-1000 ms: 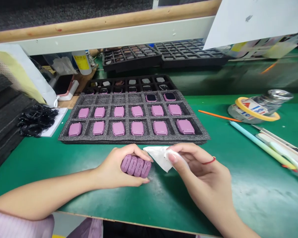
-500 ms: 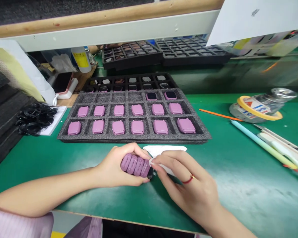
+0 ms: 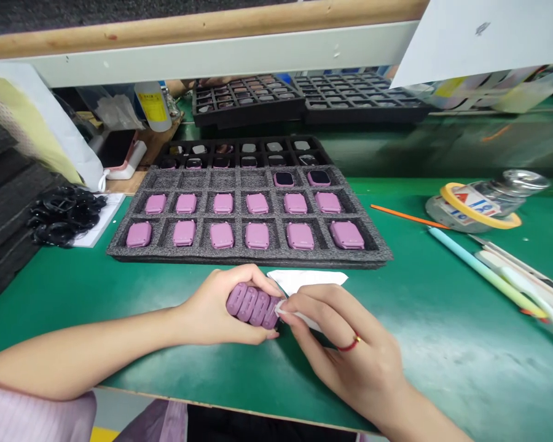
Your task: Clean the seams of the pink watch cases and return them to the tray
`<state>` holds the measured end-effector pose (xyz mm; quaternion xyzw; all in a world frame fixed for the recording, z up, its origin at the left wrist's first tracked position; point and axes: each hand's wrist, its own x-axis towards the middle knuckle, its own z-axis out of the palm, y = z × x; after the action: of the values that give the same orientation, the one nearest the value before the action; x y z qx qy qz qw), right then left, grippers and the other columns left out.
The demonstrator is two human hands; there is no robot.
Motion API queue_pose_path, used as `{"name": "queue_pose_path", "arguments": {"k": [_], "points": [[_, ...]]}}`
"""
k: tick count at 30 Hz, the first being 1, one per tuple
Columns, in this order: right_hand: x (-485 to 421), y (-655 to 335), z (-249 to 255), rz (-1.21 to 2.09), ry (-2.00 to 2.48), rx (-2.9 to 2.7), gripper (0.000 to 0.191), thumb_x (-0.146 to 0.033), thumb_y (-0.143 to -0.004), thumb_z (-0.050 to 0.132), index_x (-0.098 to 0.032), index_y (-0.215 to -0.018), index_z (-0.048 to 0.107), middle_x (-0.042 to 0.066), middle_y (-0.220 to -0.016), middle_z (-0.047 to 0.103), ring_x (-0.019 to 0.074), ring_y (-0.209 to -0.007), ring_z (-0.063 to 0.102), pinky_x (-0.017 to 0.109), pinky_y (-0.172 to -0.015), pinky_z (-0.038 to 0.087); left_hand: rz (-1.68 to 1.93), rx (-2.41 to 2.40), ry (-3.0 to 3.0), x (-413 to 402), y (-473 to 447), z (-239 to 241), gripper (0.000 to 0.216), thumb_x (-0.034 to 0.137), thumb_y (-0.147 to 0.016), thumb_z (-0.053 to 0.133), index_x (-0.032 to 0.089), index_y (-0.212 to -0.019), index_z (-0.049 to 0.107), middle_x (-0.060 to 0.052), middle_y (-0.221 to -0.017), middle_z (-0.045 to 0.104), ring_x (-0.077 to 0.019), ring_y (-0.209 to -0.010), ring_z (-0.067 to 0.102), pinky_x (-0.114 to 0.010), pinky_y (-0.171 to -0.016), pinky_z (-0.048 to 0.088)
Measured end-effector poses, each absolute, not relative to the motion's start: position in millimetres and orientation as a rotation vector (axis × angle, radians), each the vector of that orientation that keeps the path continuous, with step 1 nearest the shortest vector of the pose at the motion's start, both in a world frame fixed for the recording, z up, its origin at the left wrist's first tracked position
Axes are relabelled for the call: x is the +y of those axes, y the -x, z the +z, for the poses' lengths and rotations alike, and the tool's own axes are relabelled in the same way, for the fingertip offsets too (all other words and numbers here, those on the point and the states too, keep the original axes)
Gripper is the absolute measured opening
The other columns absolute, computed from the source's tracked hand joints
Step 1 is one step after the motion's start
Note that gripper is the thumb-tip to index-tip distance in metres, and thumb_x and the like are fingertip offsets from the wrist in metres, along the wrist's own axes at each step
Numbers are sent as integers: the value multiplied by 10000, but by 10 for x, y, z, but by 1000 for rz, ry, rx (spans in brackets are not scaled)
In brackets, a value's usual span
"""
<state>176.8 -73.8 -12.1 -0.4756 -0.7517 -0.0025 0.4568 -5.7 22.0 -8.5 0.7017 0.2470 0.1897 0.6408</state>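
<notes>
Head view. A row of purple watch bodies point(image 3: 253, 305), pressed side by side on edge, sits in my left hand point(image 3: 209, 313) just above the tabletop point(image 3: 442, 325), near its front edge and a little left of centre. The left grip is closed around the row, thumb over the far side and fingers under the near side. My right hand point(image 3: 350, 359) meets the row's right end; its grip is closed, fingertips pinching a white wipe point(image 3: 306, 280) against the last body, and the free corner of the wipe lies flat on the tabletop behind.

Handling, as I judge it: the bodies look light, rigid and smooth-shelled, so the row would slip or fan apart unless squeezed from both ends as well as across. The flat sides are the safe hold, and the screen faces are best left untouched. The wipe is limp and almost weightless.

Just beyond the wipe runs the front rim of a grey foam tray point(image 3: 249, 256) with more purple bodies in its pockets. There is open room to the right of my hands and along the front edge. Farther right lie pens and sticks point(image 3: 483, 270) and a tape roll point(image 3: 479, 209), well apart. A heap of black rings point(image 3: 62, 216) lies toward the left edge.
</notes>
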Motion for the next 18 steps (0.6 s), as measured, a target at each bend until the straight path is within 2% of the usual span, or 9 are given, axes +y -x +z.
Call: {"name": "queue_pose_path", "arguments": {"k": [11,18], "points": [[-717,-1770,-152,36,1134,-1858,226,-23,-884,603,-199,-1025,600,50,-881,687,157,-772,656,286,-676,572,449,553,-1627,220,74,-99,401,175,-657,857,191,-983,623,-78,-1075,729,-230,-987,696,-379,-896,539],[-749,-1868,-75,-68,1292,-1745,202,-74,-892,636,-230,-1019,618,25,-866,707,161,-788,694,279,-704,559,453,548,-1648,224,79,-110,402,185,-660,868,190,-970,612,-79,-1070,727,-222,-975,696,-388,-898,538]]}}
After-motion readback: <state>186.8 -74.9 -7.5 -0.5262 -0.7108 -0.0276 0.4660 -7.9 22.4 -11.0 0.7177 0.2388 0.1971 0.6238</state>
